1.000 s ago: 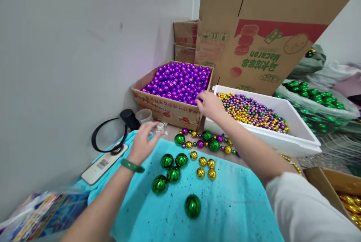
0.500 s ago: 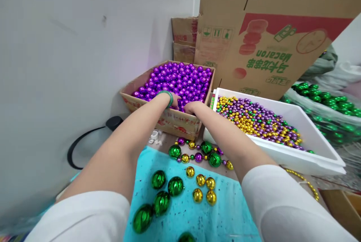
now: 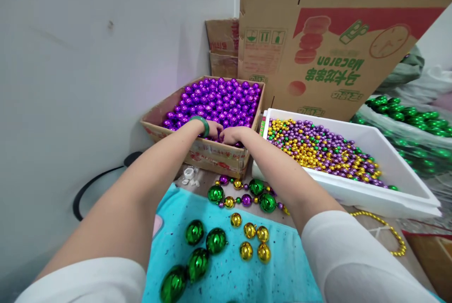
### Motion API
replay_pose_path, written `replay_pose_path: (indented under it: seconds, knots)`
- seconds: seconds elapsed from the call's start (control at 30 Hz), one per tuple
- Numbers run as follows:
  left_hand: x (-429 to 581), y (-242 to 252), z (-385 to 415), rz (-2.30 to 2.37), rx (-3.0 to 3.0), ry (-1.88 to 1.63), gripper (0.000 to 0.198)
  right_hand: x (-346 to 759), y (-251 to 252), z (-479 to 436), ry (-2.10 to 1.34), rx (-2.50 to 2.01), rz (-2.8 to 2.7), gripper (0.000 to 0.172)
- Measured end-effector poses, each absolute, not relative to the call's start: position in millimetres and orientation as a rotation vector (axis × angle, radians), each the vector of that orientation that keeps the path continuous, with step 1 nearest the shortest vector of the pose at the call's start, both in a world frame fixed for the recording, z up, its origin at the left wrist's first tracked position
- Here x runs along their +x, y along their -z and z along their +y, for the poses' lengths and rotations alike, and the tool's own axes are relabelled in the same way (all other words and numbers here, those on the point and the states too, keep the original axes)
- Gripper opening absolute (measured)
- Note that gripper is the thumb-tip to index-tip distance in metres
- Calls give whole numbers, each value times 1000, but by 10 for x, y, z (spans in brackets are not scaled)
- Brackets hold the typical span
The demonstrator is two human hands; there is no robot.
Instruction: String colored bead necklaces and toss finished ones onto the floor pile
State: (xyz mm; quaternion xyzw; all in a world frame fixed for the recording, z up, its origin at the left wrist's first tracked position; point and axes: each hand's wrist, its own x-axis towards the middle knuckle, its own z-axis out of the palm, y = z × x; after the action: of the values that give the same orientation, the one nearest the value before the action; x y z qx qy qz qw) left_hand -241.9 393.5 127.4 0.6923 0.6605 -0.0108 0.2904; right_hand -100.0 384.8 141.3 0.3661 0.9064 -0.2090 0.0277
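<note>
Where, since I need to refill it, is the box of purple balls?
In the head view, the cardboard box of purple balls sits left of centre by the wall, just left of the white tray and beyond the turquoise cloth.

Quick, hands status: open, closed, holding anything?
Left hand: in the cardboard box, fingers curled into the purple balls; a grip cannot be told.
Right hand: beside it in the same balls, fingers hidden; cannot be told.

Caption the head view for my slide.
Left hand and right hand reach into a cardboard box of purple balls beside a white bin.
</note>
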Motion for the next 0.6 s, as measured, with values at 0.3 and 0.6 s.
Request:
replay_pose_path:
  seconds: [0.3, 0.6]
  knots:
    - [-2654, -1496, 3734, 1614, 1474, -919, 56, -971, -1522, 3954, 1225, 1528, 2784, 19]
    - [-2605, -1824, 3360, 952, 988, -1454, 73, -769, -1684, 3844, 2406, 1237, 2319, 21]
